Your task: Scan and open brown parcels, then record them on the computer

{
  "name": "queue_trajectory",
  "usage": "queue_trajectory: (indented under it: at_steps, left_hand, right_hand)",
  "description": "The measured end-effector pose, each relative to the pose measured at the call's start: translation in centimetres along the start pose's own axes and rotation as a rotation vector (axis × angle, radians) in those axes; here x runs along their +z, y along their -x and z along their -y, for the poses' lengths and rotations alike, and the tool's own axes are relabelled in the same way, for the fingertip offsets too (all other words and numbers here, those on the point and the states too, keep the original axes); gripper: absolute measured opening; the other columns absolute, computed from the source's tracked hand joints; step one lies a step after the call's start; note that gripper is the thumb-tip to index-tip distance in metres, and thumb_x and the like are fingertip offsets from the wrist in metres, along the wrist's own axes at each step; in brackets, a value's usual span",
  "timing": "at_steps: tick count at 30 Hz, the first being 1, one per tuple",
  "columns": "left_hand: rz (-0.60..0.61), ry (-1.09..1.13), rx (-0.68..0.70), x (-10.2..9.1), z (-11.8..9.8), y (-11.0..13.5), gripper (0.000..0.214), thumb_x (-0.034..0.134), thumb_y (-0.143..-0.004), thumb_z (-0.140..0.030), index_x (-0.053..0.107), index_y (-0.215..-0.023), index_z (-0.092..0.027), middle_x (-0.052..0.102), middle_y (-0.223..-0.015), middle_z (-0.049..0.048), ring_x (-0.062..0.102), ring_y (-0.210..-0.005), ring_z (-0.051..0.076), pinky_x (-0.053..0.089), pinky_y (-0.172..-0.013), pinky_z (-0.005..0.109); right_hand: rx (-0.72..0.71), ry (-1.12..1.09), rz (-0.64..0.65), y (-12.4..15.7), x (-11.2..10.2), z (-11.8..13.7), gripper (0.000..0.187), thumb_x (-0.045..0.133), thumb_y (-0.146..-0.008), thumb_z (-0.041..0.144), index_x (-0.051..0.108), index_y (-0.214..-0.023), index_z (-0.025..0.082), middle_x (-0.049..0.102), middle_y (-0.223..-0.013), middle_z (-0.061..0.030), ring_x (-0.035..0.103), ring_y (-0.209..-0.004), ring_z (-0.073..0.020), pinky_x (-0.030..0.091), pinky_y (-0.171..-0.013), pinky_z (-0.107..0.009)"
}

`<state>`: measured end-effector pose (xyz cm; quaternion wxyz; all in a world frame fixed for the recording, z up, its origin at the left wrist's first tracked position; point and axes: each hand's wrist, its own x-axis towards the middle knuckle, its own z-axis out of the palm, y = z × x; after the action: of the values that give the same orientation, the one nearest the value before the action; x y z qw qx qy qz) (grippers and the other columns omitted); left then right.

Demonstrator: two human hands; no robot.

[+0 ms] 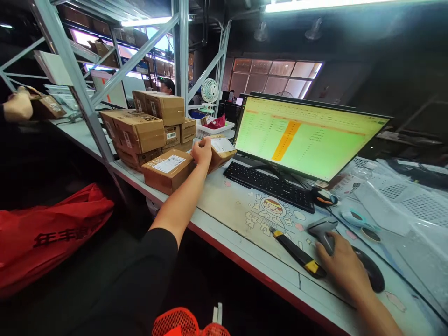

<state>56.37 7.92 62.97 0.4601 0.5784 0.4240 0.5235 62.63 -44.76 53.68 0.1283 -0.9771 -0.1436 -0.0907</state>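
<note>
My left hand (202,151) reaches out over the desk and is closed on a small brown cardboard box with a white label (221,150), held just left of the monitor. Beside it lies another labelled box (168,170), with a stack of similar boxes (140,130) behind. My right hand (341,266) is wrapped around the handle of a grey barcode scanner (321,230) near the desk's front edge. A black computer mouse (371,273) lies right beside that hand, and a yellow-and-black utility knife (297,253) lies just to its left.
A monitor (304,137) shows a green spreadsheet above a black keyboard (269,184). Metal shelf posts (80,88) stand at the left. A red bag (49,233) sits below the desk. Another person's hand (17,106) holds a box at far left. Plastic bags (402,200) cover the right side.
</note>
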Motion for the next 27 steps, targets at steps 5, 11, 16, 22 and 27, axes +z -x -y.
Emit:
queue_trajectory:
  at_steps: [5,11,16,22,27]
  left_hand:
    - [-0.023,-0.022,-0.240,3.8,-1.5,-1.2,0.048,0.062,-0.098,-0.063,0.071,-0.116,-0.019,0.071,-0.134,0.0166,0.058,-0.136,0.039,0.047,-0.113,0.051]
    - [-0.053,-0.205,-0.342,5.4,0.6,0.9,0.054,0.042,-0.108,-0.057,0.060,-0.136,-0.015,0.058,-0.148,0.0255,0.054,-0.143,0.040,0.044,-0.117,0.056]
    - [0.122,-0.272,-0.255,4.0,1.4,1.6,0.048,0.052,-0.106,-0.042,0.052,-0.141,-0.011,0.059,-0.144,0.0301,0.063,-0.134,0.041,0.051,-0.108,0.053]
    - [0.272,-0.363,0.468,-6.2,1.4,0.5,0.041,0.069,-0.097,-0.044,0.061,-0.131,-0.023,0.064,-0.141,0.0159,0.060,-0.134,0.035,0.044,-0.119,0.048]
    - [-0.094,-0.457,0.286,-17.5,6.5,-3.3,0.061,0.083,-0.083,-0.039,0.054,-0.134,-0.022,0.052,-0.153,0.0179,0.044,-0.149,0.040,0.031,-0.127,0.059]
  right_hand:
    - [-0.035,-0.032,0.011,-0.1,-0.1,-1.2,0.072,0.039,-0.087,0.061,0.057,-0.139,0.014,0.063,-0.148,-0.0225,0.065,-0.133,-0.0388,0.050,-0.115,-0.056]
    - [-0.114,-0.075,-0.002,0.2,0.3,-2.6,0.072,0.040,-0.089,0.062,0.056,-0.143,0.016,0.062,-0.150,-0.0208,0.065,-0.135,-0.0367,0.049,-0.117,-0.056]
    - [-0.057,-0.039,-0.020,0.2,0.9,-2.4,0.080,0.034,-0.089,0.065,0.052,-0.148,0.014,0.059,-0.155,-0.0216,0.062,-0.139,-0.0394,0.049,-0.117,-0.059]
    - [-0.018,-0.042,0.004,-0.1,1.1,-2.2,0.089,0.031,-0.088,0.070,0.048,-0.151,0.010,0.057,-0.156,-0.0245,0.059,-0.141,-0.0430,0.045,-0.121,-0.061]
    - [0.010,0.085,0.038,-0.5,1.2,-2.4,0.097,0.022,-0.090,0.077,0.043,-0.157,0.011,0.059,-0.151,-0.0292,0.061,-0.139,-0.0439,0.051,-0.116,-0.057]
